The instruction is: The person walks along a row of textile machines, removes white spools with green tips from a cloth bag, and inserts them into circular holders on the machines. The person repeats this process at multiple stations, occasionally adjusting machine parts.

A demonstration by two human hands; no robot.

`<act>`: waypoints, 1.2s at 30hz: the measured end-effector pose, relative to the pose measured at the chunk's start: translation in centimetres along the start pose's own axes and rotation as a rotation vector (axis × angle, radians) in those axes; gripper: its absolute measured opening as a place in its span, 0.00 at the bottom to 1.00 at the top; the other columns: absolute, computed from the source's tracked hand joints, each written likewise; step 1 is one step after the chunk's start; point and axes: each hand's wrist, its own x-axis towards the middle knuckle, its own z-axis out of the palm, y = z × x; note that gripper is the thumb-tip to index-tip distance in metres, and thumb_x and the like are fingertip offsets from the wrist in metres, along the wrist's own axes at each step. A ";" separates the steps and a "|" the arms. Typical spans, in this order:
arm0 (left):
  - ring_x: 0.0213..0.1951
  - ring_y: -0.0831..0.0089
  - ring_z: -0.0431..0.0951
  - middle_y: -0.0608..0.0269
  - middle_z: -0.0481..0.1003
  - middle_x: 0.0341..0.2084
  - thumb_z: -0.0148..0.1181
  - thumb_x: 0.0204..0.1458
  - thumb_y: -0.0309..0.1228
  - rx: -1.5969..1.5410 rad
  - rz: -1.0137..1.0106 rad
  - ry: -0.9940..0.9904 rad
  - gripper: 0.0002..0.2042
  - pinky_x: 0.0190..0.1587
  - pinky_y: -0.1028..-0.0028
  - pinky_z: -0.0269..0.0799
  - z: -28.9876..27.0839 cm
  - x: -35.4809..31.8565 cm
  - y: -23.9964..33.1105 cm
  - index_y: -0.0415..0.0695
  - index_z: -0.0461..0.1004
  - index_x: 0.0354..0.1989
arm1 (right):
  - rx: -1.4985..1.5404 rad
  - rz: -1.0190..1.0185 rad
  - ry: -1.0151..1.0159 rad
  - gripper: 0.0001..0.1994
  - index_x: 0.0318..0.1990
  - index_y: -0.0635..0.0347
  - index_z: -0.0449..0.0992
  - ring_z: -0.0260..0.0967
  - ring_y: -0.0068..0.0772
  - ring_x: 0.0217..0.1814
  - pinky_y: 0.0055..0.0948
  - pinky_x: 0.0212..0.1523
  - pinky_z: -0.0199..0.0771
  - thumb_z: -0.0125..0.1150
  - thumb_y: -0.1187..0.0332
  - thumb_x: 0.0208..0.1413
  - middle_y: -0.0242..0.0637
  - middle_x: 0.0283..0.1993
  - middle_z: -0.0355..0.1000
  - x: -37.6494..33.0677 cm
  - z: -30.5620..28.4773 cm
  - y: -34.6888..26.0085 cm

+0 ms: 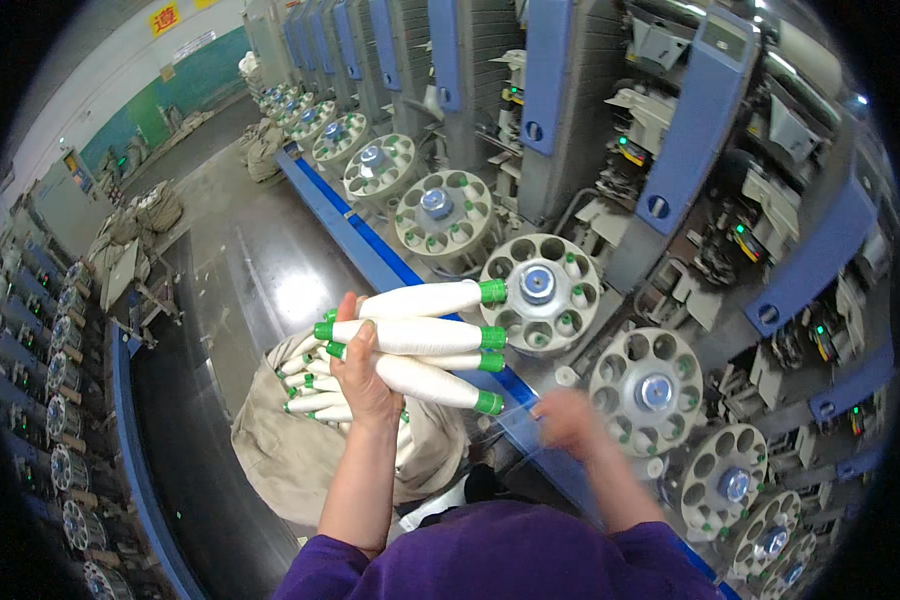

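My left hand [366,385] is wrapped round several spinning bobbins [425,337] wound with white yarn, their green ends showing on both sides. They lie nearly level above an open beige cloth sack [275,460], where more bobbins [310,385] of the same kind are heaped. My right hand [568,420] is smeared by motion over the blue rail; its fingers and anything in them cannot be made out. Close to it is a round magazine [654,392] with a ring of pockets. Another round magazine [538,285], beyond the bobbin tips, has bobbins in some pockets.
A row of machine units with blue panels [695,120] runs along the right, with more round magazines [435,205] in front. A blue rail [370,245] borders the aisle. Opposite stands another machine row [67,420]. Cloth sacks [265,150] and a cart [130,275] stand farther off.
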 end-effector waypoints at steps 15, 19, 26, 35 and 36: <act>0.50 0.64 0.68 0.55 0.65 0.48 0.60 0.46 0.33 0.040 -0.078 0.022 0.32 0.55 0.64 0.64 3.5 13.6 -5.7 0.38 0.56 0.59 | 0.201 0.561 -0.504 0.09 0.38 0.60 0.73 0.62 0.18 0.19 0.19 0.17 0.61 0.49 0.68 0.54 0.30 0.26 0.68 17.6 -0.5 -1.0; 0.49 0.64 0.69 0.54 0.66 0.47 0.59 0.48 0.32 -0.021 -0.189 -0.017 0.31 0.54 0.64 0.65 2.4 16.8 -6.8 0.39 0.55 0.60 | 0.028 0.861 -0.217 0.08 0.37 0.59 0.74 0.60 0.16 0.17 0.17 0.14 0.56 0.55 0.65 0.53 0.28 0.22 0.67 16.5 -3.5 -0.4; 0.38 0.74 0.73 0.59 0.73 0.40 0.64 0.45 0.25 0.392 -0.398 -0.188 0.23 0.43 0.74 0.70 0.5 20.7 -13.7 0.38 0.68 0.52 | -0.049 0.499 0.733 0.11 0.34 0.59 0.72 0.62 0.18 0.24 0.21 0.25 0.67 0.53 0.61 0.58 0.27 0.24 0.65 11.9 -14.9 -1.9; 0.52 0.59 0.65 0.50 0.61 0.51 0.64 0.42 0.33 1.017 -0.108 -0.240 0.22 0.53 0.67 0.61 2.5 15.2 -23.0 0.45 0.72 0.49 | 0.146 0.172 0.387 0.14 0.30 0.59 0.65 0.71 0.36 0.29 0.40 0.33 0.76 0.55 0.58 0.57 0.39 0.31 0.70 13.4 -9.1 -6.7; 0.55 0.57 0.62 0.48 0.57 0.55 0.64 0.44 0.35 1.021 -0.119 -0.205 0.23 0.55 0.66 0.60 2.5 13.6 -23.3 0.47 0.70 0.52 | 0.148 0.170 0.314 0.15 0.29 0.60 0.64 0.70 0.36 0.24 0.40 0.30 0.77 0.55 0.58 0.56 0.38 0.26 0.70 13.9 -8.5 -7.6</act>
